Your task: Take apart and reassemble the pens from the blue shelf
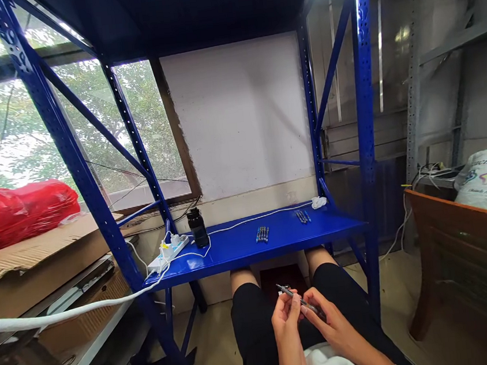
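Above my lap, my left hand [286,320] and my right hand [325,316] are both closed on one dark pen [285,290]. Its slim tip points up and to the left, past the left fingers. The right thumb and fingers grip the pen's rear part, and the hands almost touch. Fingers hide much of the barrel. Beyond my knees, a row of pens [262,234] lies side by side on the blue shelf [228,244]. Farther right on that shelf is another small group of pens [303,217].
A black bottle [197,228] stands near a white power strip [169,254] with plugs and cables at the shelf's left. Blue uprights [366,152] frame the shelf. A wooden chair [464,252] is at right; cardboard [37,250] and a red plastic-wrapped bundle [24,208] are at left.
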The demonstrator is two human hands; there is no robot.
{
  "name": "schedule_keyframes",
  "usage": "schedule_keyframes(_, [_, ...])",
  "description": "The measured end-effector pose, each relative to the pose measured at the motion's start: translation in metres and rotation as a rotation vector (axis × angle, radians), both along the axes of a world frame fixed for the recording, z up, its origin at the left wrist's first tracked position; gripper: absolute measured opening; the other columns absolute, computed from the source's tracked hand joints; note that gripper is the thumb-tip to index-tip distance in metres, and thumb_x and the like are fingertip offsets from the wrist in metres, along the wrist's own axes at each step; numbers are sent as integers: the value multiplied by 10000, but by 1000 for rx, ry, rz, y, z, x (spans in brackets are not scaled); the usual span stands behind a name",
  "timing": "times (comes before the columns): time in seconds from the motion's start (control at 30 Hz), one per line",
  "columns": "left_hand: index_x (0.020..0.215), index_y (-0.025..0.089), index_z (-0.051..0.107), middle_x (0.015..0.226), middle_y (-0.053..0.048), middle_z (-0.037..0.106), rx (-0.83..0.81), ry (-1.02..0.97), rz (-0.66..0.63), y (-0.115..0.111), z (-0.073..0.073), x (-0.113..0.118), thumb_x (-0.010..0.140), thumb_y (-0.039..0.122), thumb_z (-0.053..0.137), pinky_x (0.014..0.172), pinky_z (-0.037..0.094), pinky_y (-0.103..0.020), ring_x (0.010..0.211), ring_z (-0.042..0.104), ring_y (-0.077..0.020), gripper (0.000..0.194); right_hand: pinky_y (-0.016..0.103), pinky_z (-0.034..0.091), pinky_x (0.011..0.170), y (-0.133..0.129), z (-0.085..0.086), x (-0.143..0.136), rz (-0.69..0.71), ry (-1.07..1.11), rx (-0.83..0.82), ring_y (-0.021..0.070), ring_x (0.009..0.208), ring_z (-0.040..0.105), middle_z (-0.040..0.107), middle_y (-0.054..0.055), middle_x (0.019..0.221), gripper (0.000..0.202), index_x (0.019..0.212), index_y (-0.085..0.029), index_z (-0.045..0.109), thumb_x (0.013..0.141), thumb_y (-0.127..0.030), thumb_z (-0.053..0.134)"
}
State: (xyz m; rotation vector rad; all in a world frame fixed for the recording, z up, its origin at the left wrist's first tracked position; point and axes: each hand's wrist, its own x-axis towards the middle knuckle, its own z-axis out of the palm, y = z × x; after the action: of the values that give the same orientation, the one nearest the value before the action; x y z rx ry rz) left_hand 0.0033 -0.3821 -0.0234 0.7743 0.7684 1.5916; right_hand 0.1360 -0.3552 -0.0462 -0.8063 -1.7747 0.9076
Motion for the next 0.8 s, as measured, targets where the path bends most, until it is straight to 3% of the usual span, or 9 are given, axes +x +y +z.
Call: schedule_keyframes(0.8, [1048,162,789,1095,-118,739,-14,-30,-6,0,0,1,814,477,893,894,554,-334,1036,695,-259,406,291,395,725,3,-2,1,-11,-26,-7,169,767,493,585,-13,853,364,968,-222,612,1098,-546,510])
